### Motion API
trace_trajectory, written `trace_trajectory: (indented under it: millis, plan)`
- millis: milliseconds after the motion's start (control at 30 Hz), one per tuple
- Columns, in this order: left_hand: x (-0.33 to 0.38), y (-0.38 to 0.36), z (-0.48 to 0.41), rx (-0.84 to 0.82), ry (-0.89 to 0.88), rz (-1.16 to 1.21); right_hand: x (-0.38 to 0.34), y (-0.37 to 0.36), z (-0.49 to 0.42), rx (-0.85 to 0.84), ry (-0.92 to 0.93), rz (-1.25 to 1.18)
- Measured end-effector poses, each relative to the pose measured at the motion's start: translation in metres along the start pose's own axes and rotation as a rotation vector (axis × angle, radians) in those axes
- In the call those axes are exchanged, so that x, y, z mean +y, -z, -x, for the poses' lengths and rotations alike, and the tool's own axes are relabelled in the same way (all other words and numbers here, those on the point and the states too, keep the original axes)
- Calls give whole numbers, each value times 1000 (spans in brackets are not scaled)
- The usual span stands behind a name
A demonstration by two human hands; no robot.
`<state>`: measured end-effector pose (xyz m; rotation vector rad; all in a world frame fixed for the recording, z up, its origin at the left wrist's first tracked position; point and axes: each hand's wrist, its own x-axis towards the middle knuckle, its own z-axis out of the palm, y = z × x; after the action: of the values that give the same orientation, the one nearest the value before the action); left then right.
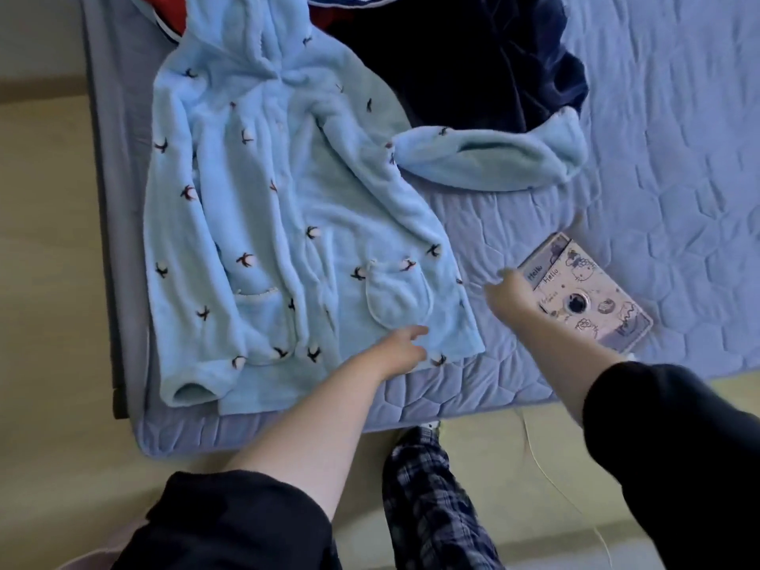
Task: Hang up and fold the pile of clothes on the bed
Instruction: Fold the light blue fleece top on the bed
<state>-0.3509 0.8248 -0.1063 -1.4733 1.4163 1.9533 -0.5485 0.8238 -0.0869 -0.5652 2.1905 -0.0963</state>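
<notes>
A light blue fleece hooded robe [263,224] with small dark motifs lies spread face up on the bed, one sleeve [489,158] stretched out to the right. My left hand [405,347] rests on the robe's lower hem near the right pocket, fingers fairly straight. My right hand [508,294] hovers blurred over the bedcover right of the robe, beside a phone, holding nothing that I can make out. A dark navy garment [473,63] and a red one [164,10] lie at the top of the bed.
A phone in a cartoon-sticker case [592,298] lies on the quilted lavender bedcover [658,137]. The bed's near edge [288,429] runs across the frame, with pale floor below. My plaid-trousered leg [427,499] stands by it. A thin cable [547,471] trails on the floor.
</notes>
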Motion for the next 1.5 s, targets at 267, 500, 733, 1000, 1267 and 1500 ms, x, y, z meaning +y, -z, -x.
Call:
trace_trajectory:
  millis: [267,500,733,1000,1267,1500]
  plan:
    - [-102,27,-7,393,188,-432,35,-90,0,-121,-143,-72]
    - [-133,26,22,762,-183,-517,65,-84,-11,-17,-160,116]
    - [-156,49,46,821,-128,-163,54,-122,18,18,129,762]
    - [-205,114,52,728,159,-401,-35,-225,84,-346,437,162]
    - [-250,228,93,1282,440,-30,-72,-261,89,-257,85,-8]
    - [-240,153,56,513,298,224,-66,-243,88,-326,-181,-322]
